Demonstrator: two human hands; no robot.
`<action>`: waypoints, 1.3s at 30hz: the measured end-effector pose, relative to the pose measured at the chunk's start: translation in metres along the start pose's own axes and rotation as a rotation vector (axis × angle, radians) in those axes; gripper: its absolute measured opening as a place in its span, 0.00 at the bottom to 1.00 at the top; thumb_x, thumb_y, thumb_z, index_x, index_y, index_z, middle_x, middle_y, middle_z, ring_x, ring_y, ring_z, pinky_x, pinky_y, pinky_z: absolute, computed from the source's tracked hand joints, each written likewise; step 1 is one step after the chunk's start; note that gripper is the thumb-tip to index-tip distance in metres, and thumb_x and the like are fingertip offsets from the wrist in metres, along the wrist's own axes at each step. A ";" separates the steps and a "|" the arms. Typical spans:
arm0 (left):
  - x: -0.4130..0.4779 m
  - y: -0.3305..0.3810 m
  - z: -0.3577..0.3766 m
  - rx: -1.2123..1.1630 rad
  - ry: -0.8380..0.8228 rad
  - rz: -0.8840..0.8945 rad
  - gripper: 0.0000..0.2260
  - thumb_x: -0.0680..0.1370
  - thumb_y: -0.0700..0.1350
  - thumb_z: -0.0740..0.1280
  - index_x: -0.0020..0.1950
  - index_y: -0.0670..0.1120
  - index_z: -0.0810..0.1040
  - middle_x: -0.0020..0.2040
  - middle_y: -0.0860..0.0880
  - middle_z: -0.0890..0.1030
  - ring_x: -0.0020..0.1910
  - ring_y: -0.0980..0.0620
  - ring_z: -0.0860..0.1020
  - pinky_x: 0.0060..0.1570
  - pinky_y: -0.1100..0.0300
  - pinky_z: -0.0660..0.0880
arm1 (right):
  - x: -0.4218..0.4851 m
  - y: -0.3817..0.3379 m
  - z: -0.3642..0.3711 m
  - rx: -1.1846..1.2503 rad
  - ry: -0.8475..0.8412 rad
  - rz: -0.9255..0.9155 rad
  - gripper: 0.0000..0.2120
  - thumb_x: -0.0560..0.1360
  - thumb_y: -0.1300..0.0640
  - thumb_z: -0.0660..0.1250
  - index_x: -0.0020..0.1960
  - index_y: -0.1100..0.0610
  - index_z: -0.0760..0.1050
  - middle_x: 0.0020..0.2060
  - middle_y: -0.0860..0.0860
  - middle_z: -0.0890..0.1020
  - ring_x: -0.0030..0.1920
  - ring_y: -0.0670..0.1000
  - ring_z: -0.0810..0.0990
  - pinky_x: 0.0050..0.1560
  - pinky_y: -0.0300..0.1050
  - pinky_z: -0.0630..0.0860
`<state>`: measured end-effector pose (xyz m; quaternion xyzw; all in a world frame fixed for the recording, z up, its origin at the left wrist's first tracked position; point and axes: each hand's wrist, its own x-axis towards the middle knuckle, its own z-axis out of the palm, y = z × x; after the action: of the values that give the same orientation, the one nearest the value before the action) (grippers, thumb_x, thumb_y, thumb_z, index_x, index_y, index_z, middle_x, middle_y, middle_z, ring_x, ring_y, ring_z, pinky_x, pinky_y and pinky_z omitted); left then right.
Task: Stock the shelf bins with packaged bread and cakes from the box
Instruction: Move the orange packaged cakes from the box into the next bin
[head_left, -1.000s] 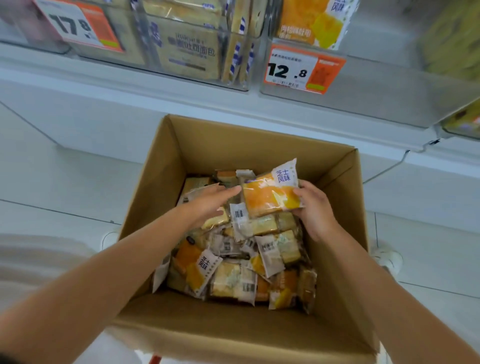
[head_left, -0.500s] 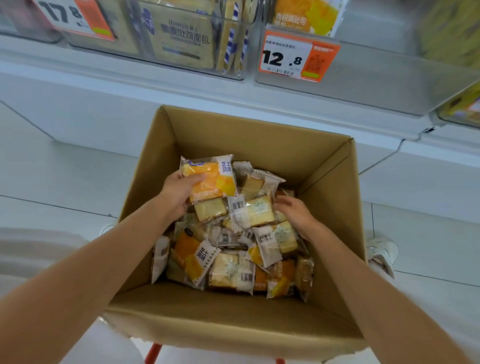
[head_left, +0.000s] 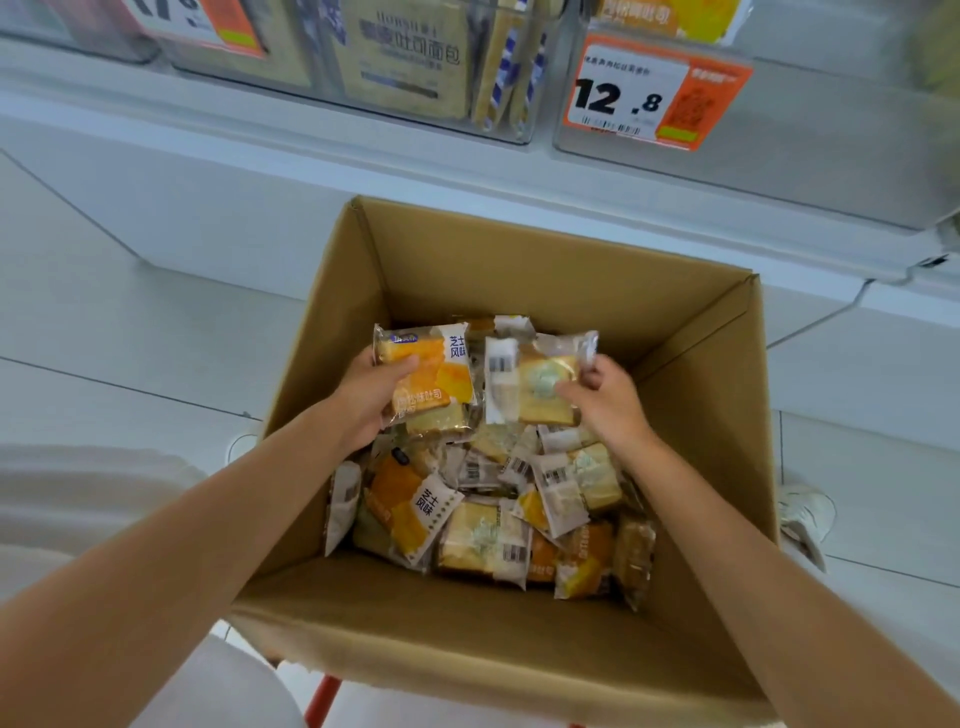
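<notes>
An open cardboard box (head_left: 545, 270) stands below me, holding several small packets of bread and cake (head_left: 483, 530). Inside it, my left hand (head_left: 371, 397) grips an orange and white toast packet (head_left: 434, 364), thumb across its front. My right hand (head_left: 605, 397) pinches a clear packet with a pale cake slice (head_left: 524, 384), its barcode side up, raised above the pile. The two packets are side by side near the box's far half. Clear shelf bins (head_left: 831, 156) run along the top of the view.
A bin at top middle holds upright tan bread bags (head_left: 410, 57). An orange price tag reading 12.8 (head_left: 654, 93) hangs on the right bin, another tag (head_left: 202, 21) at top left. White floor surrounds the box; a white shoe (head_left: 802, 514) shows at right.
My right hand has picked a clear cake packet out of the pile and lifted it. The left hand keeps hold of the orange packet, which came over from the right hand earlier.
</notes>
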<state>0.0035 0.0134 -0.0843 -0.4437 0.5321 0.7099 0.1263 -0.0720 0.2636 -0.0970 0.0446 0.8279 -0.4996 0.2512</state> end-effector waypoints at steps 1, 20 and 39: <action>-0.003 0.001 0.002 -0.003 -0.006 -0.012 0.12 0.80 0.43 0.66 0.64 0.50 0.74 0.60 0.44 0.82 0.56 0.43 0.82 0.56 0.42 0.78 | -0.007 -0.015 -0.008 0.038 0.050 -0.065 0.10 0.75 0.59 0.70 0.54 0.60 0.73 0.49 0.61 0.81 0.46 0.54 0.81 0.46 0.50 0.77; -0.040 0.017 0.063 0.171 -0.560 -0.130 0.18 0.77 0.54 0.60 0.60 0.45 0.78 0.55 0.41 0.81 0.53 0.41 0.81 0.58 0.41 0.76 | -0.044 -0.047 -0.021 -0.659 -0.275 -0.487 0.43 0.72 0.49 0.74 0.77 0.39 0.51 0.78 0.46 0.53 0.77 0.47 0.49 0.75 0.50 0.49; -0.069 0.058 0.062 0.234 -0.488 0.235 0.15 0.78 0.49 0.69 0.63 0.49 0.77 0.57 0.44 0.84 0.60 0.41 0.80 0.64 0.43 0.74 | -0.035 -0.101 -0.014 0.273 -0.029 0.016 0.37 0.66 0.39 0.77 0.65 0.56 0.65 0.55 0.52 0.80 0.50 0.52 0.83 0.48 0.50 0.83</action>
<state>-0.0249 0.0641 0.0082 -0.1775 0.6122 0.7391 0.2178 -0.0793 0.2311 0.0056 0.0778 0.7480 -0.6061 0.2589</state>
